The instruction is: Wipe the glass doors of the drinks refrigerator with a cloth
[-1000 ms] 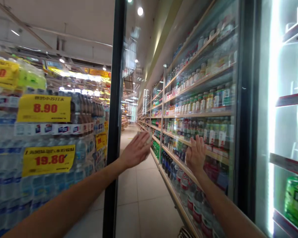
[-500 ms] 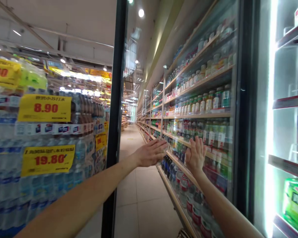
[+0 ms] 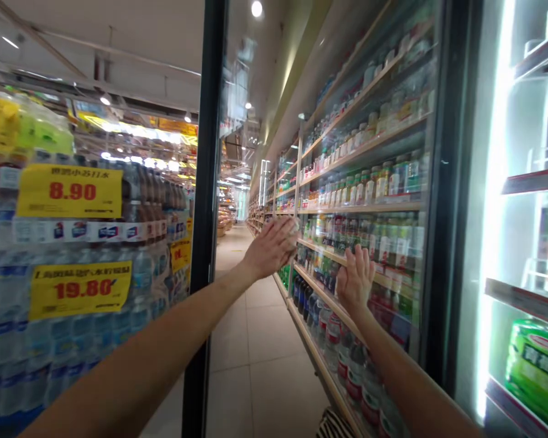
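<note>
My left hand (image 3: 270, 248) reaches forward to the glass door (image 3: 256, 152), its fingers stretched out and lying nearly flat near the pane. A pale patch shows beside its fingertips; whether this is a reflection or a thin cloth is not clear. My right hand (image 3: 355, 281) is raised at the glass to the right, fingers up and apart, with nothing visible in it. The door has a black frame (image 3: 201, 182) and stands open. Bottles on shelves show through or in the glass behind both hands.
Stacked water bottles (image 3: 86, 328) with yellow price signs (image 3: 70, 190) stand on the left. At the right is a lit cooler with shelves (image 3: 525, 293) and a green package (image 3: 536, 365). A tiled floor (image 3: 231, 340) runs down the aisle. Something striped (image 3: 333, 424) shows at the bottom.
My left hand has moved up and slightly left across the glass. My right hand has shifted only a little. The whole view has turned slightly.
</note>
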The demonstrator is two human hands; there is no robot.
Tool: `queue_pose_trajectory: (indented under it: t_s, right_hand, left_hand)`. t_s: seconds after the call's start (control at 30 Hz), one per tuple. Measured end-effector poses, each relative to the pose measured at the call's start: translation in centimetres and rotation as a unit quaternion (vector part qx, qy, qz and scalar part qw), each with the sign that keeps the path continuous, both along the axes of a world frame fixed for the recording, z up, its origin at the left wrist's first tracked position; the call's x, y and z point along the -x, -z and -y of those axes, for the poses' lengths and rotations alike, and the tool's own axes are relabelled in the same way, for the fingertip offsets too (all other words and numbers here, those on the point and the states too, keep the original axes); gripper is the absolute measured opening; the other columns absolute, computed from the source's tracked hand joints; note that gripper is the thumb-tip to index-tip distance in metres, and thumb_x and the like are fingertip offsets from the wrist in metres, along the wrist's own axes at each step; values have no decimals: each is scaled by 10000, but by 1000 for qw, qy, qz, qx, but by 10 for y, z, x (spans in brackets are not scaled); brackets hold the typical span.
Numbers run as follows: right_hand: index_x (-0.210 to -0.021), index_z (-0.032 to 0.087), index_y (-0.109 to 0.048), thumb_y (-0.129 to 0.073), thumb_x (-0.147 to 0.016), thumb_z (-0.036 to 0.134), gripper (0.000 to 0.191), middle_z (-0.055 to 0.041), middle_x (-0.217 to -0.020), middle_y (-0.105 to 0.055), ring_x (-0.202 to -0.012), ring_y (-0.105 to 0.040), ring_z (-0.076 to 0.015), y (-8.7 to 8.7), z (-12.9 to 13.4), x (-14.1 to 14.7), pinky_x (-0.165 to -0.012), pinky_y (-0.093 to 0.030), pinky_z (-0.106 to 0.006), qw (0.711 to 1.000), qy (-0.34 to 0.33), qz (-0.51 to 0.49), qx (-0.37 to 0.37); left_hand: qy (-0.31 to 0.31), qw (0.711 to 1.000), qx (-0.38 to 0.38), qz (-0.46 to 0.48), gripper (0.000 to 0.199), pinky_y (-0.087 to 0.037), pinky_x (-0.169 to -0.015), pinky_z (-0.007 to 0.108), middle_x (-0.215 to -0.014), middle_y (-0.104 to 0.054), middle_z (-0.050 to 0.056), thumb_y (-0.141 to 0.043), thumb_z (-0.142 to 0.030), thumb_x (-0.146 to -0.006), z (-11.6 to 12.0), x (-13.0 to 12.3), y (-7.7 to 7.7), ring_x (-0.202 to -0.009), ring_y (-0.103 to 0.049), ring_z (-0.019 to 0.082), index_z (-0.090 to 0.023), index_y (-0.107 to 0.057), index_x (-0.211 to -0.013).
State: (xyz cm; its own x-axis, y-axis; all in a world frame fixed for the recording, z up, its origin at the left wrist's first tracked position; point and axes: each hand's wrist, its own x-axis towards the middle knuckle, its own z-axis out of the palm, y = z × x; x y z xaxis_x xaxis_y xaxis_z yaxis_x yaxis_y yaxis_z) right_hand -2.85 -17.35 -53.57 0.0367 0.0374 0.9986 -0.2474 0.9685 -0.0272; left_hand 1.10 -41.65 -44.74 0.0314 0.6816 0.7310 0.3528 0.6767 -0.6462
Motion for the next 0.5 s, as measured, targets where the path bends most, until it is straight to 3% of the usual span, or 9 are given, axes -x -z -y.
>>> queue_pose_trajectory:
  t_s: [0.07, 0.17, 0.23, 0.4, 0.5]
  right_hand:
    - [-1400, 205, -293, -347, -873, 251, 531, -118, -1438, -340, -1359, -235, -255, 0, 0, 0, -1064, -224, -502, 1000, -6, 5, 3]
    - [-1414, 220, -262, -339, -871, 239, 548, -110, -1446, -327, -1362, -232, -257, 0, 0, 0, -1064, -223, -508, 1000, -11, 10, 4]
    - [-1420, 229, -245, -338, -872, 237, 556, -108, -1448, -325, -1360, -237, -257, 0, 0, 0, -1063, -225, -505, 1000, -12, 10, 3]
    - [-1419, 225, -245, -337, -882, 257, 546, -116, -1442, -333, -1363, -228, -259, 0, 0, 1, -1062, -221, -508, 1000, -15, 7, 0]
    - [-1406, 215, -278, -339, -884, 260, 527, -125, -1432, -347, -1364, -228, -261, 1, -2, -1, -1057, -229, -517, 1000, -15, 14, 5]
  left_hand:
    - [3, 1000, -16, -4, 429, -277, -1080, 483, -1395, -397, 150, -428, -274, -875, -1, 0, 3, -1371, -183, 258, -145, -415, -1284]
    - [43, 988, 151, 11, 410, -265, -1103, 430, -1391, -414, 114, -422, -296, -875, -3, -1, 20, -1365, -214, 230, -166, -439, -1263]
    - [49, 977, 208, 24, 398, -254, -1113, 405, -1391, -420, 94, -415, -296, -877, -4, 0, 25, -1355, -246, 211, -179, -447, -1256]
    - [16, 999, 5, 29, 440, -254, -1098, 465, -1414, -374, 132, -406, -267, -884, -6, 1, 1, -1368, -209, 239, -155, -389, -1309]
    - [29, 999, 27, 30, 470, -241, -1103, 433, -1398, -406, 112, -403, -287, -886, -7, -1, -1, -1360, -236, 229, -147, -357, -1333]
